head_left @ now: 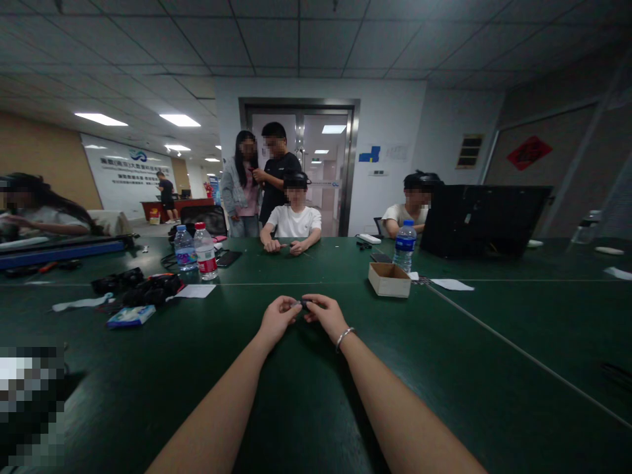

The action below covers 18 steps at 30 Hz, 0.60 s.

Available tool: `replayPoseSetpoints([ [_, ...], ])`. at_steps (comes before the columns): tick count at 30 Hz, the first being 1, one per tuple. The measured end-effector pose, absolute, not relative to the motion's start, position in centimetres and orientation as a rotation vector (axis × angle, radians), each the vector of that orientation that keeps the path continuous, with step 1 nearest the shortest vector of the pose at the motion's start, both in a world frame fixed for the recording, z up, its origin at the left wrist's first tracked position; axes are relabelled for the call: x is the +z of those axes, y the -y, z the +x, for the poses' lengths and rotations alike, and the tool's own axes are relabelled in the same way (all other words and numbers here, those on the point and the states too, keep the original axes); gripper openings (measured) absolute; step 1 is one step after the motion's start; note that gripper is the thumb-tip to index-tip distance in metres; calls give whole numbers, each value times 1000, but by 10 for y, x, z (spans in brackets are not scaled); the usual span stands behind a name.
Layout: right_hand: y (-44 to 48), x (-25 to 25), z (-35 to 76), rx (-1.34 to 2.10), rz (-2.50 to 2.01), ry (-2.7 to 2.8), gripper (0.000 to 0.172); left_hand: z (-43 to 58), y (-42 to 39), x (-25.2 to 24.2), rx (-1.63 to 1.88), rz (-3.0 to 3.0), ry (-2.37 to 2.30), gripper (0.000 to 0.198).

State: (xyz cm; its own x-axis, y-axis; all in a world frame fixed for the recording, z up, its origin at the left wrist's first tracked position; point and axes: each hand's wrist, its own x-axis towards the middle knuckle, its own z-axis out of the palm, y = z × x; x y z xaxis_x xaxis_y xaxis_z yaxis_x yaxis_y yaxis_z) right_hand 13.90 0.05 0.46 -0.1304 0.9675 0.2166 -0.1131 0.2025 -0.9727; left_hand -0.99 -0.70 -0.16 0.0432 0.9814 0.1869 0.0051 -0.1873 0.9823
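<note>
Both my arms reach forward over the dark green table [306,382]. My left hand [278,318] is closed in a pinch, its fingertips at the left end of a small dark object [303,304]. On the other side my right hand [326,315], with a silver bangle [344,338] on the wrist, pinches the same object between thumb and fingers. The object is mostly covered by my fingertips and too small to name. My two hands nearly touch, a little above the tabletop.
To the right ahead stands an open cardboard box [389,282] beside a blue-labelled water bottle [405,246]. Two bottles [205,253], black gear [153,288] and a blue-white packet [131,316] lie left. A person in white [296,222] sits opposite; a black monitor [481,220] stands right.
</note>
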Motion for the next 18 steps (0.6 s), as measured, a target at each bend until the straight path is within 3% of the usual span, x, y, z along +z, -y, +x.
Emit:
replayPoseSetpoints([
  [18, -5, -3, 148, 1272, -842, 1281, 43, -13, 5, 1, 1173, 1450, -1176, 41],
])
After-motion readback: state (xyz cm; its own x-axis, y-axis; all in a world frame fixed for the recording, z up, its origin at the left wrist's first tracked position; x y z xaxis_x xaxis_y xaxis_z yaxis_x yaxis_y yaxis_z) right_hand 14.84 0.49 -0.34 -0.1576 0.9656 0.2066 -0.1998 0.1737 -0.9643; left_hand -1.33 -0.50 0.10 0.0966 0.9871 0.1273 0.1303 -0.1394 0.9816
